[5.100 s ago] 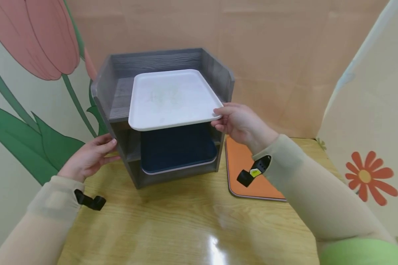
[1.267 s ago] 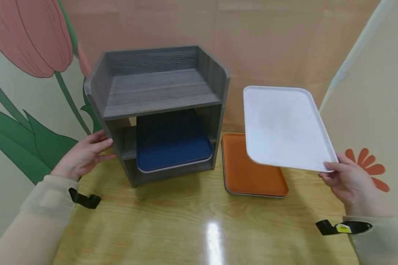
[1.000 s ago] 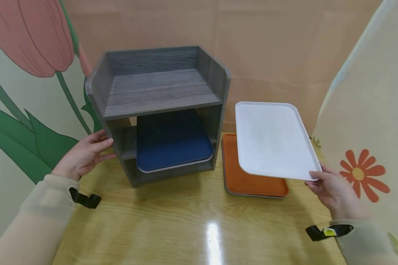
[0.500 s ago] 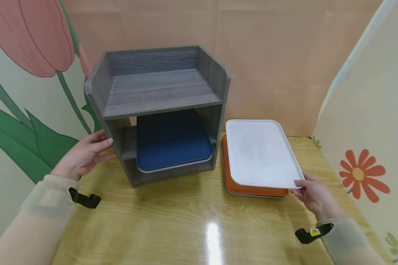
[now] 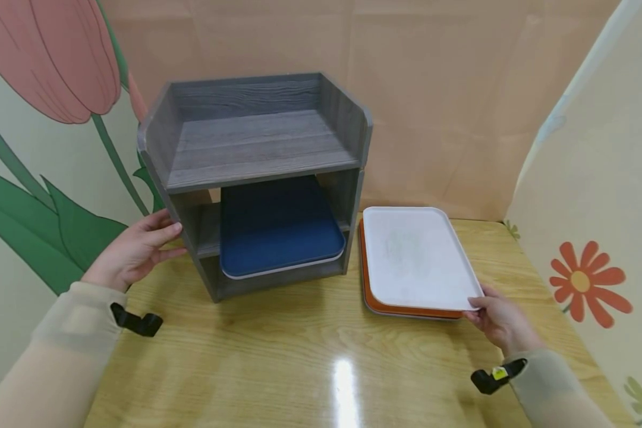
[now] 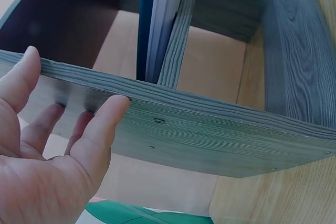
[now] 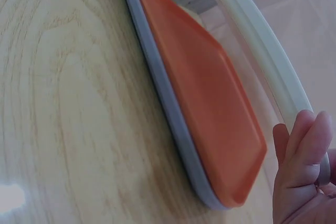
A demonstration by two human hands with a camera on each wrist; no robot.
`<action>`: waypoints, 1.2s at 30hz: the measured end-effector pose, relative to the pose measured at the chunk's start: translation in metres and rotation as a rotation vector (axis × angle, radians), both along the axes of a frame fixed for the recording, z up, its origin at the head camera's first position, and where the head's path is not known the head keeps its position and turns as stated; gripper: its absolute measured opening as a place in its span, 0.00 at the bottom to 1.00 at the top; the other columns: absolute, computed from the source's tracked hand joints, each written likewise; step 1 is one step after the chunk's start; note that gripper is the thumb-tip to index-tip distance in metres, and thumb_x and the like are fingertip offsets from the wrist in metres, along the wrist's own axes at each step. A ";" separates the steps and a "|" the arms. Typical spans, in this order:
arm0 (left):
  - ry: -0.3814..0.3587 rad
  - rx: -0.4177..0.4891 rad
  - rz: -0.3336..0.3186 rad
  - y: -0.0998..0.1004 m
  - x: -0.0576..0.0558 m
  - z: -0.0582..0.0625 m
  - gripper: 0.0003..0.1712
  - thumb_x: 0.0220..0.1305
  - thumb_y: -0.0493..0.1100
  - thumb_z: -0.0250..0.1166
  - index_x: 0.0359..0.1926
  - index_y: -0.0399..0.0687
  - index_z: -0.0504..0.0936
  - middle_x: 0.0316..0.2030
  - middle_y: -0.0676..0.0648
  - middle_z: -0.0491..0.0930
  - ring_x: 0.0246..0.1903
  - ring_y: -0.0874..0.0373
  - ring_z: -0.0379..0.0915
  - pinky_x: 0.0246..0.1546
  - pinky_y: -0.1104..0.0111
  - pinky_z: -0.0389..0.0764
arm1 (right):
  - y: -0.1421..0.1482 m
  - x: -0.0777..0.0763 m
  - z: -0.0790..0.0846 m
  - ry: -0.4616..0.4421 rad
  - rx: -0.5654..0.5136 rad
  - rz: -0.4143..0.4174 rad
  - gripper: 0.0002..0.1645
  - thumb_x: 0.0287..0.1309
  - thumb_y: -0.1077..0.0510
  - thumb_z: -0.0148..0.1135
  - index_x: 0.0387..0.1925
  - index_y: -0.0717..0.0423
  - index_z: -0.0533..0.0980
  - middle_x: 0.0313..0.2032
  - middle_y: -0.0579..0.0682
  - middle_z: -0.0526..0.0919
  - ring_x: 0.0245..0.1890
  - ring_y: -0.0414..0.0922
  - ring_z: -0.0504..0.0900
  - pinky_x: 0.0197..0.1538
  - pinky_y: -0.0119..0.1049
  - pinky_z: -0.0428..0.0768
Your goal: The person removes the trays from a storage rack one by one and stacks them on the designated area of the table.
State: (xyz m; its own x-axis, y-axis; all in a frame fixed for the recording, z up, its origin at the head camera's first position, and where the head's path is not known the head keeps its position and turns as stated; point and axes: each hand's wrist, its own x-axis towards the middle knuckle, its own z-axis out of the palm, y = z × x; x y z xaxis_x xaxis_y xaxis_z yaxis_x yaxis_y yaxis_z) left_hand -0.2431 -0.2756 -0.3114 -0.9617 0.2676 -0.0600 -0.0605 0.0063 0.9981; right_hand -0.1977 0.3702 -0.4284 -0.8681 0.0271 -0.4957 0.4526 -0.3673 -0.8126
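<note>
My right hand point(image 5: 503, 315) pinches the near right corner of a white tray point(image 5: 417, 255), thumb on top and fingers beneath. The tray hovers over an orange tray point(image 7: 205, 87); the right wrist view shows a gap between them. Beneath the orange tray lies a greyish tray point(image 7: 168, 98) on the table. On the left, my left hand point(image 5: 139, 249) rests against the outer side of a grey wooden shelf point(image 5: 262, 142). In the left wrist view its fingers point(image 6: 97, 135) are extended along the side panel, with the thumb at the front edge.
A dark blue tray point(image 5: 278, 232) sits on the shelf's middle level, over a pale tray whose rim shows below it. Everything stands on a wooden table point(image 5: 278, 356). A flowered wall point(image 5: 594, 178) borders the right, a tulip-painted wall point(image 5: 59, 160) the left.
The white tray came off the shelf's top and swung right. Over the last second my right hand has lowered it, moving left above the orange tray. My left hand has stayed at the shelf's side.
</note>
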 end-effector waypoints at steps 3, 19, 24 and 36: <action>-0.001 -0.005 -0.001 0.000 0.000 0.001 0.42 0.71 0.46 0.56 0.76 0.44 0.43 0.66 0.43 0.53 0.55 0.64 0.64 0.49 0.66 0.80 | 0.000 -0.001 -0.004 0.000 -0.006 0.005 0.46 0.68 0.71 0.43 0.75 0.48 0.32 0.31 0.46 0.81 0.27 0.42 0.81 0.34 0.31 0.83; 0.002 0.011 -0.010 0.001 0.000 0.001 0.41 0.71 0.45 0.56 0.76 0.44 0.44 0.64 0.46 0.57 0.57 0.60 0.64 0.48 0.66 0.80 | -0.003 -0.008 -0.008 -0.112 0.013 -0.067 0.46 0.67 0.70 0.47 0.76 0.43 0.38 0.37 0.46 0.76 0.31 0.43 0.80 0.40 0.33 0.83; 0.007 0.018 -0.010 0.000 0.001 0.001 0.41 0.71 0.45 0.56 0.76 0.44 0.44 0.63 0.47 0.59 0.55 0.62 0.65 0.47 0.67 0.80 | -0.003 -0.011 -0.012 -0.095 0.016 -0.045 0.48 0.67 0.71 0.47 0.76 0.45 0.34 0.46 0.49 0.68 0.30 0.44 0.79 0.39 0.32 0.83; 0.005 0.018 -0.012 0.000 -0.001 0.000 0.41 0.71 0.45 0.56 0.76 0.44 0.45 0.62 0.48 0.60 0.56 0.61 0.65 0.48 0.67 0.80 | -0.003 -0.016 -0.019 -0.086 0.191 0.014 0.46 0.68 0.70 0.47 0.75 0.50 0.34 0.58 0.61 0.61 0.32 0.43 0.79 0.39 0.33 0.83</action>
